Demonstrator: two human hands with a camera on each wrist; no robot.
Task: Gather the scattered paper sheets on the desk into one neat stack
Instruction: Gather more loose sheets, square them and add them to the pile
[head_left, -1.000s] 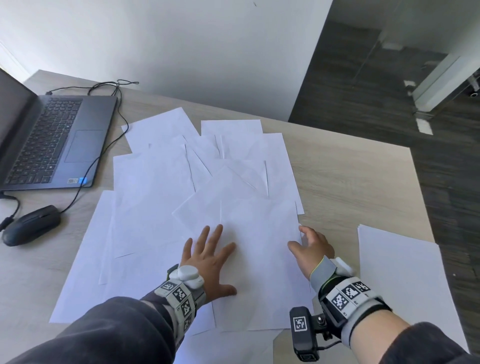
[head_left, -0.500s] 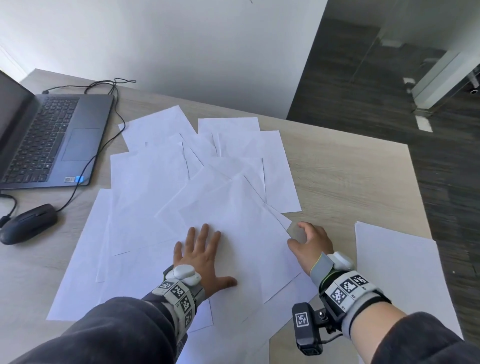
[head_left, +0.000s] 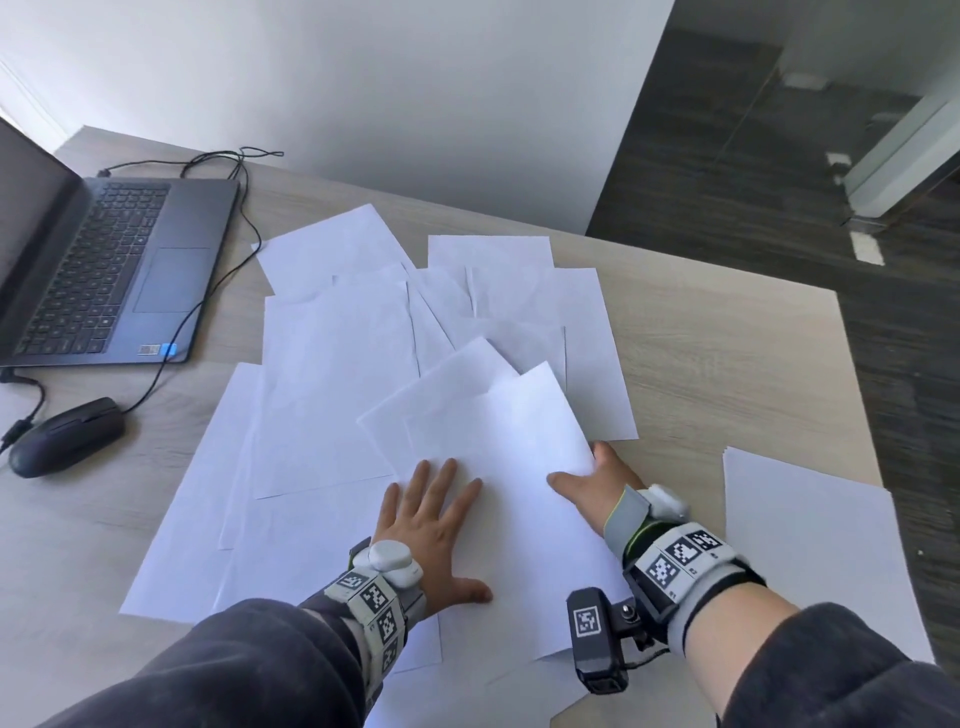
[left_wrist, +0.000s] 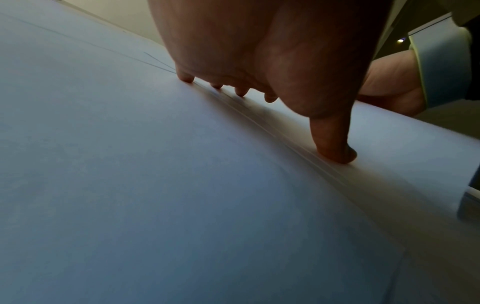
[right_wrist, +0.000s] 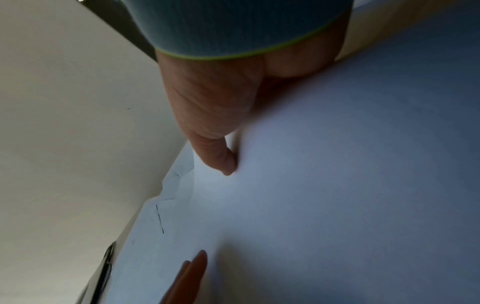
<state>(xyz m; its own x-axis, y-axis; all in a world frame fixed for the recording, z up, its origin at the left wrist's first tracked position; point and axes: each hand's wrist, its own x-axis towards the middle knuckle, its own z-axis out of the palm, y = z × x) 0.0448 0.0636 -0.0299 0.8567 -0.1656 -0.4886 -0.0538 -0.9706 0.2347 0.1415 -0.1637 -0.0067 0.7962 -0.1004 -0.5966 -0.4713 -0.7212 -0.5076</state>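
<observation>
From the head view, white sheets (head_left: 337, 374) lay fanned and overlapping across the middle of the desk (head_left: 727, 364), reaching toward its far edge. The left hand (head_left: 434, 535) lay flat on them near the front edge, fingers straight and spread, thumb out to the side. The right hand (head_left: 597, 483) pinched the right edge of the top sheet (head_left: 519, 467), thumb on top and fingers tucked beneath it. One separate sheet (head_left: 810, 545) lay well apart by the right edge. A laptop (head_left: 104, 260) stood open at the far left corner, with a mouse (head_left: 65, 434) in front of it near the left edge.

From the left wrist, the fingertips (left_wrist: 187, 79) and thumb pressed down on paper.

From the right wrist, the thumb (right_wrist: 223, 160) bore on the top sheet; the other fingers were hidden under it.
</observation>
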